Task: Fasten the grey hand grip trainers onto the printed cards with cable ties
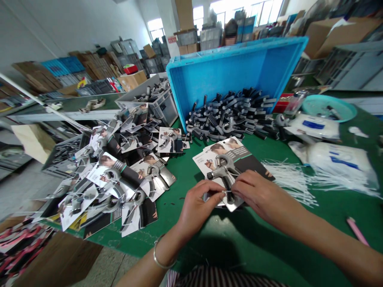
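Observation:
A grey-and-black hand grip strengthener with a metal spring lies on a printed backing card, on top of a small stack of cards. My left hand is at its lower left, thumb and forefinger pinched on a thin white cable tie that crosses the black handle. From the right, my right hand bends over the same handle with its fingers closed by the tie. Its fingertips are partly hidden, but they seem to pinch the tie's other end. Loose white cable ties are spread right of the cards.
A blue crate tipped toward me spills many grip strengtheners. Carded grip strengtheners are heaped at left, before a grey crate. Bags of cable ties, a turquoise basin and a pink pen-like stick lie at right.

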The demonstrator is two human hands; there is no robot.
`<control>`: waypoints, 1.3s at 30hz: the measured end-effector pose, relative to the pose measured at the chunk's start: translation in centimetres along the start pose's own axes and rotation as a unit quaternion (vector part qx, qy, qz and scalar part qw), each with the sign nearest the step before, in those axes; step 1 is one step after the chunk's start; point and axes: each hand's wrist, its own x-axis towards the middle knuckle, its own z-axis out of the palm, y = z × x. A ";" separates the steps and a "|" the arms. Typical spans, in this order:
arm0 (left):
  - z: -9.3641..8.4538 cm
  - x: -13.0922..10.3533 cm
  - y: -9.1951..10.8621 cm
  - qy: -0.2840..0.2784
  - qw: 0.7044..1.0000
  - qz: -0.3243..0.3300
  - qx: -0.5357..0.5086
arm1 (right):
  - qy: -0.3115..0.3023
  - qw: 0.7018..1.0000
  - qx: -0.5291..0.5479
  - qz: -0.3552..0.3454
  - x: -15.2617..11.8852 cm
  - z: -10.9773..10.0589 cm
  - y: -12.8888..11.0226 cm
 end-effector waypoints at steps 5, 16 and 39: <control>-0.2 0.3 0.1 -0.021 0.993 0.063 0.099 | 0.016 1.000 0.023 -0.005 0.6 0.4 -0.1; -2.0 0.8 2.5 -0.074 0.962 0.119 0.235 | 0.045 0.997 0.060 0.008 1.5 0.7 -0.2; -4.7 0.0 -4.0 0.160 0.911 0.170 0.339 | 0.222 0.932 0.240 0.158 -3.5 2.1 4.4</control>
